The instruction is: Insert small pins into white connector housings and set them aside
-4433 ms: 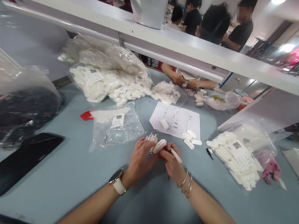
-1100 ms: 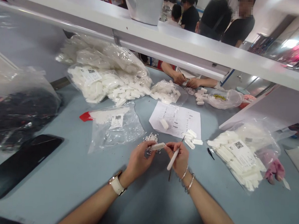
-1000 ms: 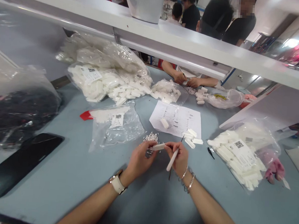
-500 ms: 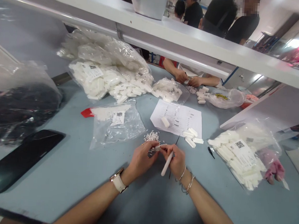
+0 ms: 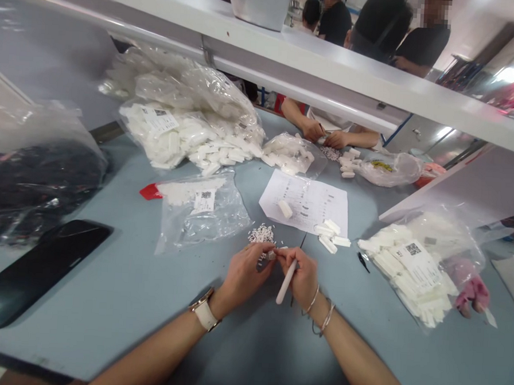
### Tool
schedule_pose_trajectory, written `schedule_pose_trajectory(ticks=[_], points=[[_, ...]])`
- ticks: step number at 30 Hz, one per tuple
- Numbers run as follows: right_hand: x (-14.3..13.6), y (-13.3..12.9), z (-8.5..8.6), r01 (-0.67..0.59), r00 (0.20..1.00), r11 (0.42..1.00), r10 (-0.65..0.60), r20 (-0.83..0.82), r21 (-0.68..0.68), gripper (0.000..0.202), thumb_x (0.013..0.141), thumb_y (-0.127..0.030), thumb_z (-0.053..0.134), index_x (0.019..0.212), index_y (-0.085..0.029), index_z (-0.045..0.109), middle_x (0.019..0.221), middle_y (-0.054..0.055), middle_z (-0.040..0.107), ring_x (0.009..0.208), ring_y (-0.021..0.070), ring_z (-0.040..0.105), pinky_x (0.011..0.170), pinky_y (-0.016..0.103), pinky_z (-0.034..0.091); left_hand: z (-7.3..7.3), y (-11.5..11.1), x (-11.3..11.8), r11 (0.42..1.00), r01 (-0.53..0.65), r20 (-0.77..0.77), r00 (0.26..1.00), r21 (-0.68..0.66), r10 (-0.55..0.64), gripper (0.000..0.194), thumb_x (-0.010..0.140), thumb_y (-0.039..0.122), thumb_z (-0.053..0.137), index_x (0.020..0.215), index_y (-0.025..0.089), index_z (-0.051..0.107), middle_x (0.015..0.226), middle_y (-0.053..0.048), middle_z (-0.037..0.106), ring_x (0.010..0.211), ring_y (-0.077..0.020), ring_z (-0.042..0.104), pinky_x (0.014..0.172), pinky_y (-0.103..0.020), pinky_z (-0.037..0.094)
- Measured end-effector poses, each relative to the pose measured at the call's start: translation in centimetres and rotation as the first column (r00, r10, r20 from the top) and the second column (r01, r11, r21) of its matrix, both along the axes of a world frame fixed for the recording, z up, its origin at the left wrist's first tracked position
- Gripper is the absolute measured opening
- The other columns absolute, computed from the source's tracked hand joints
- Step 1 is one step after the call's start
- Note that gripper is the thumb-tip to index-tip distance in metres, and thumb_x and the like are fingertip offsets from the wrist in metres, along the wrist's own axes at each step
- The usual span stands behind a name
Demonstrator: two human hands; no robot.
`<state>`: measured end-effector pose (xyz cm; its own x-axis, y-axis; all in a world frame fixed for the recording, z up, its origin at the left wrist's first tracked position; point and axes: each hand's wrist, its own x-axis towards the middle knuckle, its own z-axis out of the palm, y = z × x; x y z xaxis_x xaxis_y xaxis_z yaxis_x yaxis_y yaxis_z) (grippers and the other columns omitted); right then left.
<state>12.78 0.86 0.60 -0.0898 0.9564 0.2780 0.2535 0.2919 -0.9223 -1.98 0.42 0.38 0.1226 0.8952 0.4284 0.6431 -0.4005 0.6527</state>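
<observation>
My left hand (image 5: 248,272) is closed, pinching a small white plastic piece (image 5: 271,255) between thumb and fingertips. Fingertips of my right hand (image 5: 301,275) meet the same piece from the other side. Across the right palm lies a long white plastic piece (image 5: 286,283), its rounded end pointing towards me. A thin dark stick-like tool (image 5: 303,240) pokes out beyond the right fingers; its kind is unclear. Just past my fingertips is a pile of tiny white parts (image 5: 261,234). White oblong plastic pieces (image 5: 330,236) rest on the corner of a printed sheet (image 5: 274,196).
Clear bags of white pieces (image 5: 186,137) fill the back left, another bag (image 5: 412,269) the right. A flat labelled bag (image 5: 204,213) lies left of centre, a black tray-like object (image 5: 41,273) further left. A shelf (image 5: 333,61) crosses above. Opposite, a co-worker's hands (image 5: 324,136) work.
Both hands stay in almost the same place. The small white piece at the fingertips has turned slightly, and less of it shows. The view has shifted a little.
</observation>
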Motion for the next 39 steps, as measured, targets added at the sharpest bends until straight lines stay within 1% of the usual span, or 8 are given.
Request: schedule_pose_trajectory(ticks=[4, 9, 13, 17, 25, 32, 36, 39], points=[[-0.1, 0.0, -0.2, -0.002, 1.0, 1.0, 0.002, -0.009, -0.027, 0.027, 0.081, -0.026, 0.056, 0.059, -0.022, 0.04, 0.072, 0.001, 0.067, 0.076, 0.0177, 0.067, 0.07, 0.031, 0.054, -0.2, 0.0, 0.1, 1.0, -0.016, 0.01, 1.0, 0.024, 0.016, 0.016, 0.08, 0.019, 0.052, 0.096, 0.022, 0.056, 0.089, -0.005, 0.071, 0.082, -0.0218, 0.068, 0.07, -0.035, 0.055], [0.1, 0.0, 0.1, 0.004, 0.997, 1.0, -0.003, 0.083, -0.009, 0.027, 0.08, -0.023, 0.053, 0.057, -0.022, 0.04, 0.065, 0.0, 0.063, 0.07, 0.0165, 0.065, 0.066, 0.029, 0.053, -0.4, -0.1, 0.1, 1.0, -0.019, 0.052, 0.998, 0.003, 0.019, 0.025, 0.077, 0.017, 0.055, 0.101, 0.024, 0.054, 0.087, -0.005, 0.071, 0.082, -0.0223, 0.068, 0.071, -0.035, 0.056], [0.3, 0.1, 0.5, -0.062, 0.968, 0.993, 0.036, 0.249, 0.099, 0.025, 0.079, -0.012, 0.047, 0.057, -0.022, 0.042, 0.063, 0.0, 0.059, 0.07, 0.0158, 0.062, 0.067, 0.028, 0.051, -0.4, -0.1, 0.2, 1.0, -0.03, 0.09, 0.996, 0.001, 0.029, 0.022, 0.078, 0.017, 0.056, 0.099, 0.023, 0.052, 0.087, -0.004, 0.071, 0.081, -0.02, 0.069, 0.072, -0.034, 0.056], [0.5, 0.2, 0.8, -0.163, 0.935, 0.954, 0.067, 0.348, 0.253, 0.024, 0.078, -0.006, 0.043, 0.06, -0.022, 0.044, 0.068, 0.002, 0.063, 0.078, 0.0177, 0.062, 0.069, 0.029, 0.05, -0.2, 0.0, 0.2, 0.999, -0.039, 0.138, 0.99, 0.006, 0.037, 0.017, 0.079, 0.02, 0.056, 0.095, 0.022, 0.051, 0.084, -0.002, 0.072, 0.078, -0.0176, 0.07, 0.069, -0.031, 0.056], [0.2, 0.0, 0.6, -0.033, 0.974, 0.976, -0.018, 0.226, 0.216, 0.027, 0.084, -0.016, 0.05, 0.058, -0.022, 0.044, 0.066, 0.001, 0.061, 0.071, 0.0153, 0.062, 0.066, 0.027, 0.05, 0.1, -0.2, 0.1, 0.999, -0.033, 0.185, 0.982, -0.029, 0.038, 0.015, 0.08, 0.023, 0.057, 0.093, 0.021, 0.052, 0.083, -0.002, 0.071, 0.075, -0.0158, 0.069, 0.068, -0.029, 0.056], [0.1, 0.0, 0.9, -0.018, 0.973, 0.967, -0.042, 0.227, 0.256, 0.027, 0.084, -0.019, 0.053, 0.059, -0.023, 0.044, 0.067, 0.0, 0.063, 0.072, 0.015, 0.064, 0.064, 0.026, 0.051, 0.2, -0.2, 0.3, 0.998, -0.028, 0.175, 0.984, -0.055, 0.037, 0.01, 0.08, 0.023, 0.057, 0.09, 0.021, 0.053, 0.084, -0.003, 0.071, 0.075, -0.0162, 0.069, 0.068, -0.03, 0.056], [0.4, 0.1, 1.2, -0.109, 0.923, 0.951, -0.011, 0.384, 0.288, 0.026, 0.083, -0.012, 0.046, 0.06, -0.023, 0.047, 0.06, 0.001, 0.06, 0.065, 0.0153, 0.06, 0.062, 0.026, 0.05, 0.1, -0.2, 0.3, 0.998, -0.033, 0.169, 0.985, -0.048, 0.04, 0.011, 0.079, 0.02, 0.056, 0.089, 0.021, 0.053, 0.085, -0.003, 0.071, 0.077, -0.0162, 0.069, 0.071, -0.03, 0.056], [0.5, 0.1, 1.3, -0.187, 0.904, 0.92, 0.023, 0.428, 0.346, 0.026, 0.081, -0.005, 0.041, 0.063, -0.023, 0.049, 0.064, 0.002, 0.064, 0.07, 0.0162, 0.061, 0.067, 0.028, 0.052, -0.1, -0.2, 0.2, 0.999, -0.028, 0.17, 0.985, -0.029, 0.033, 0.013, 0.078, 0.019, 0.058, 0.09, 0.021, 0.053, 0.083, -0.002, 0.071, 0.076, -0.016, 0.069, 0.07, -0.029, 0.057]])
